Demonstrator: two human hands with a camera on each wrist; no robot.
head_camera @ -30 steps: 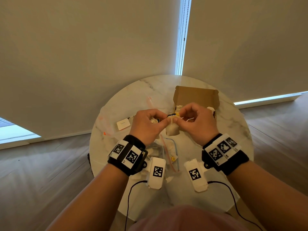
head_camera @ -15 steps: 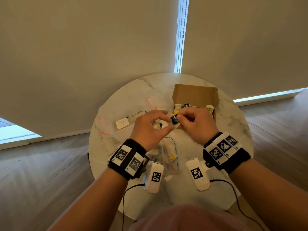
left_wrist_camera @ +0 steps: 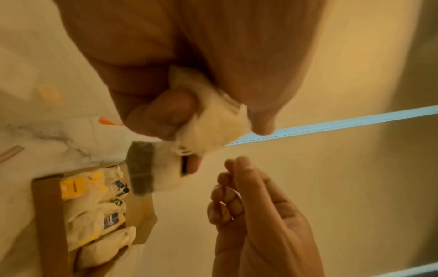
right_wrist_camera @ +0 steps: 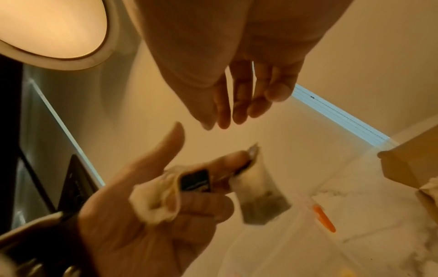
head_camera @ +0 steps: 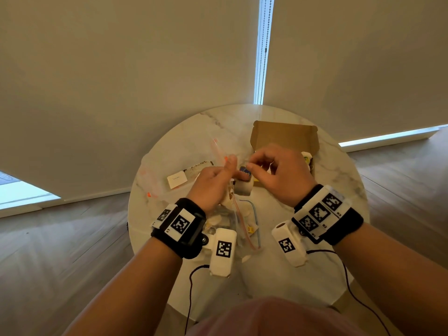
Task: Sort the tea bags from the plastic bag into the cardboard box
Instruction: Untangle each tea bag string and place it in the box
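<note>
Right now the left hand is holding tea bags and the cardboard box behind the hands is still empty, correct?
Not quite. The left hand does grip tea bags, but the cardboard box is not empty: the left wrist view shows several tea bags with yellow and blue tags lying in it. The head view shows the box beyond the hands.

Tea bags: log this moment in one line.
left hand: holds tea bags | right hand: open, beside | cardboard box: partly filled

Head view downward over table (head_camera: 339, 180); wrist views close, sharing cardboard box (left_wrist_camera: 47, 206).
</note>
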